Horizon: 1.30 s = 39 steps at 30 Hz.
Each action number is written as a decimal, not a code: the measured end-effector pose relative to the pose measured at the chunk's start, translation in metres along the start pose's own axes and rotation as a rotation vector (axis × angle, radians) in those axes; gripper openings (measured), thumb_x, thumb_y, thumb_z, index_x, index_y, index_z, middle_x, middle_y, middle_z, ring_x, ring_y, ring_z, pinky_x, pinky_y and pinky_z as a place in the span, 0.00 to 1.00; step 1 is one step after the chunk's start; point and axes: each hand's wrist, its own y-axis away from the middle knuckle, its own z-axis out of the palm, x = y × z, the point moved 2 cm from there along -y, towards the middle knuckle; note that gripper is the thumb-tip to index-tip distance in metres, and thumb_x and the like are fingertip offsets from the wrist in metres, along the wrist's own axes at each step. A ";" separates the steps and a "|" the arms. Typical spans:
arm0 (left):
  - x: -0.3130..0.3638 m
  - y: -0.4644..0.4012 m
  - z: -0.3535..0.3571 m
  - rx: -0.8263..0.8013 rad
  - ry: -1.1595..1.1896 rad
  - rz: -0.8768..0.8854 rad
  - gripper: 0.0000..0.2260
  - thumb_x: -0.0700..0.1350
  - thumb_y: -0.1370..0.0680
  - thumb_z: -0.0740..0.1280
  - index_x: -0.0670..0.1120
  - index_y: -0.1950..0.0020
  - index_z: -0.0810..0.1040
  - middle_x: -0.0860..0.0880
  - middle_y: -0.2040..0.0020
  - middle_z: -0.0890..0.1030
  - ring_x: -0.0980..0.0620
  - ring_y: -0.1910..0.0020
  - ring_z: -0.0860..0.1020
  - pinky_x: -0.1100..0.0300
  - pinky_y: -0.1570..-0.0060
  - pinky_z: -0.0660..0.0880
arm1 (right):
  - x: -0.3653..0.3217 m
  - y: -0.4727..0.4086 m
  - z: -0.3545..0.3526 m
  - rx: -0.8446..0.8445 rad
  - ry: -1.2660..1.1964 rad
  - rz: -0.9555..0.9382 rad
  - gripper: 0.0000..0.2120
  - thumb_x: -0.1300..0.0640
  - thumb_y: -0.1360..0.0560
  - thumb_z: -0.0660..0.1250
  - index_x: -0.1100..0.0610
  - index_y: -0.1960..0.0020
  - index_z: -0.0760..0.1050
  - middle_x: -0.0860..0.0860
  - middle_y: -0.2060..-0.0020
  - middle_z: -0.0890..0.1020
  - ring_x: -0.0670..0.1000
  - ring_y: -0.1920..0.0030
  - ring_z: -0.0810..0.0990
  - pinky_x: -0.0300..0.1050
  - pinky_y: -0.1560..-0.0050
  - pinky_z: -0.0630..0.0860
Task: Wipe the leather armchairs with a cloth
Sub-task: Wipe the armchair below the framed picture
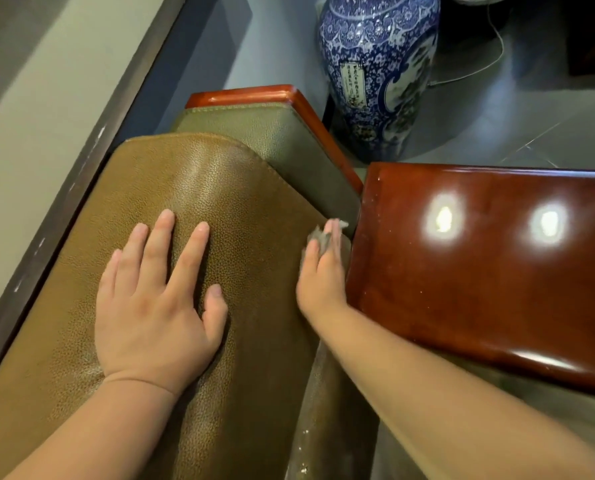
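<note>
A brown leather back cushion (199,181) of the armchair fills the middle of the view. My left hand (157,299) lies flat on it with fingers spread, pressing the leather. My right hand (322,271) reaches into the gap between the cushion's right edge and the glossy red wooden armrest (479,268). Its straight fingers press a small grey cloth (318,239) against the cushion's side. Only a bit of the cloth shows between and past the fingertips. Behind the cushion sits an olive-green leather panel (282,140) framed in red wood (254,93).
A tall blue-and-white porcelain vase (375,67) stands on the grey floor just beyond the armrest. A thin cord (496,53) runs on the floor near it. A beige wall with a dark baseboard (64,188) runs along the left. White crumbs lie in the seat gap (303,455).
</note>
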 end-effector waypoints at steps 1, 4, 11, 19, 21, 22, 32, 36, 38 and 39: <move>-0.001 0.000 0.002 0.012 -0.001 0.005 0.29 0.56 0.20 0.60 0.49 0.19 0.70 0.39 0.18 0.66 0.32 0.21 0.66 0.34 0.24 0.64 | 0.004 -0.024 -0.008 0.040 0.004 0.092 0.29 0.44 0.13 0.47 0.48 0.15 0.43 0.45 0.16 0.49 0.45 0.17 0.49 0.49 0.17 0.48; -0.004 0.003 0.004 0.031 -0.010 0.016 0.29 0.57 0.20 0.59 0.49 0.18 0.69 0.39 0.18 0.65 0.31 0.22 0.65 0.34 0.25 0.64 | 0.019 -0.050 -0.019 0.091 0.016 0.274 0.29 0.44 0.13 0.47 0.49 0.15 0.44 0.49 0.16 0.53 0.51 0.17 0.53 0.49 0.17 0.50; 0.005 -0.004 0.005 -0.082 -0.090 0.349 0.31 0.64 0.25 0.64 0.51 0.25 0.78 0.43 0.17 0.66 0.28 0.19 0.59 0.27 0.25 0.56 | 0.018 0.046 0.028 -0.044 0.111 -0.052 0.31 0.26 0.22 0.39 0.28 0.24 0.28 0.27 0.22 0.34 0.44 0.17 0.46 0.45 0.23 0.48; 0.004 -0.006 0.011 -0.048 -0.093 0.351 0.30 0.65 0.24 0.62 0.53 0.26 0.79 0.47 0.17 0.66 0.31 0.18 0.59 0.27 0.25 0.56 | 0.036 0.000 -0.003 0.081 -0.004 0.242 0.31 0.44 0.13 0.49 0.50 0.15 0.42 0.48 0.17 0.55 0.49 0.18 0.56 0.45 0.19 0.51; 0.004 -0.007 0.010 -0.041 -0.093 0.345 0.30 0.65 0.24 0.62 0.53 0.26 0.79 0.47 0.17 0.66 0.31 0.18 0.59 0.27 0.25 0.56 | 0.027 0.046 0.012 -0.009 0.042 0.096 0.32 0.37 0.15 0.48 0.37 0.17 0.37 0.40 0.20 0.56 0.41 0.22 0.59 0.42 0.23 0.53; 0.004 -0.006 0.009 -0.041 -0.095 0.343 0.30 0.65 0.24 0.63 0.53 0.26 0.79 0.47 0.17 0.66 0.31 0.18 0.59 0.27 0.25 0.56 | 0.026 0.067 0.016 -0.076 0.070 0.021 0.31 0.32 0.18 0.46 0.30 0.20 0.33 0.36 0.18 0.51 0.40 0.21 0.56 0.43 0.23 0.51; 0.005 -0.005 0.011 -0.029 -0.098 0.339 0.29 0.65 0.24 0.62 0.55 0.26 0.78 0.49 0.17 0.66 0.32 0.18 0.59 0.28 0.24 0.55 | 0.021 0.045 0.014 0.003 0.085 0.115 0.31 0.40 0.15 0.44 0.45 0.15 0.38 0.44 0.16 0.43 0.44 0.17 0.41 0.42 0.20 0.41; 0.006 -0.007 0.008 -0.058 -0.106 0.327 0.29 0.64 0.25 0.63 0.55 0.26 0.79 0.48 0.17 0.66 0.32 0.18 0.59 0.28 0.24 0.55 | -0.003 0.129 0.026 -0.258 0.068 -0.330 0.32 0.37 0.16 0.48 0.37 0.17 0.36 0.37 0.18 0.34 0.42 0.19 0.33 0.52 0.23 0.40; 0.006 -0.006 0.008 -0.061 -0.112 0.329 0.29 0.64 0.25 0.63 0.55 0.26 0.78 0.49 0.17 0.65 0.32 0.18 0.58 0.28 0.23 0.55 | 0.006 0.101 0.013 -0.251 0.171 -0.319 0.33 0.43 0.15 0.50 0.42 0.16 0.36 0.39 0.18 0.33 0.43 0.18 0.34 0.48 0.21 0.39; 0.006 -0.006 0.009 -0.057 -0.116 0.330 0.29 0.65 0.25 0.63 0.55 0.26 0.78 0.49 0.17 0.65 0.32 0.18 0.58 0.29 0.23 0.54 | 0.011 0.079 0.005 -0.205 0.187 -0.193 0.32 0.46 0.14 0.50 0.45 0.16 0.37 0.40 0.18 0.35 0.44 0.18 0.36 0.47 0.20 0.39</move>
